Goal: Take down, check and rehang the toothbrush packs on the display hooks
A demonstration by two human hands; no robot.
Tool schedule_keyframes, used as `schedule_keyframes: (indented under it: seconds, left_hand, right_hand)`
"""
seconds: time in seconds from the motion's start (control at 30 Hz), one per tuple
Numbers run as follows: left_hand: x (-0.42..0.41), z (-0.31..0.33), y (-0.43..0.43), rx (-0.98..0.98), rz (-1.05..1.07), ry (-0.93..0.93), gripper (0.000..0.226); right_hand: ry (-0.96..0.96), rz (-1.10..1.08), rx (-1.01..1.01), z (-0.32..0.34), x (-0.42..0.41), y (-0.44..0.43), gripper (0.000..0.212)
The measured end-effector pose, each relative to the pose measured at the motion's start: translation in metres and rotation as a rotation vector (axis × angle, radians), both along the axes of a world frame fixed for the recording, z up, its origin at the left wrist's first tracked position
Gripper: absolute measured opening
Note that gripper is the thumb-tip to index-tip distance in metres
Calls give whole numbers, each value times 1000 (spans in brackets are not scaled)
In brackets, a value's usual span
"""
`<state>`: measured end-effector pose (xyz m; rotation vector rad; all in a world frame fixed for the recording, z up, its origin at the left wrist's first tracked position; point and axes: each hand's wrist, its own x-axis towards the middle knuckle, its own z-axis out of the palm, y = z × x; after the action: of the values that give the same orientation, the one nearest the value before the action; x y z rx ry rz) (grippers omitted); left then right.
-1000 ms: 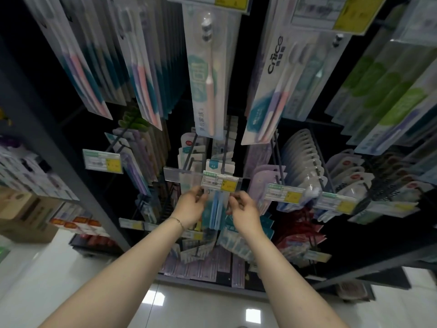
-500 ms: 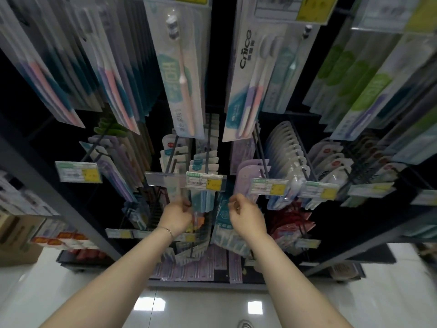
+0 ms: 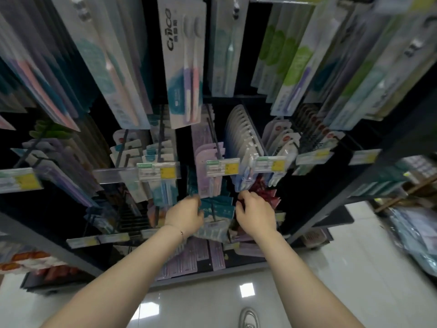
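Both left hand (image 3: 184, 217) and right hand (image 3: 256, 215) flank flat teal packs (image 3: 218, 209).

Both arms outstretched, left hand (image 3: 184, 217) and right hand (image 3: 256, 214) fingers curled

Bare forearms; thin bracelet (image 3: 181, 233) on left wrist

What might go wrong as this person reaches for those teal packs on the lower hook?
1. The left hand and right hand flank the teal packs, which are crowded on one hook; pulling one may drag neighbours off.
2. The price label juts out just above the hands and may get knocked.
3. The red packs beside the right hand could snag.
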<state>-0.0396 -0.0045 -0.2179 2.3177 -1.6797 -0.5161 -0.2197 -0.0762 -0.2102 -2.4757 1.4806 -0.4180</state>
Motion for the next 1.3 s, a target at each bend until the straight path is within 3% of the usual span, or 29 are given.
schedule_keyframes:
  seconds: [0.2,0.4,0.67,0.83,1.0,1.17,1.3]
  left_hand:
    - [-47,5,-32,-34,-11,-49,31]
    - [-90,14,-71,-56,-29,-112,28]
    - [-138,2,-123,-43,5,-149,28]
    - [-160,-1,-158,113,75,-231,30]
    - [-167,-19,-182,20,146,-24,46]
    - [-160,-34,-189,10,246,192,49]
    - [-161,-29,-188,-102,242,405,30]
  right_hand:
    - [12,-43,-39,6,-40,-29,24]
    - [-3,-60,0,9,-76,-67,32]
    - [5,-61,8,8,-110,-125,27]
    - [-33,-72,-1,4,-120,-158,21]
    - [-65,-140,115,9,-118,-179,22]
    - [-153,-68,260,8,-118,-186,25]
    - [-352,2,388,3,-121,-187,22]
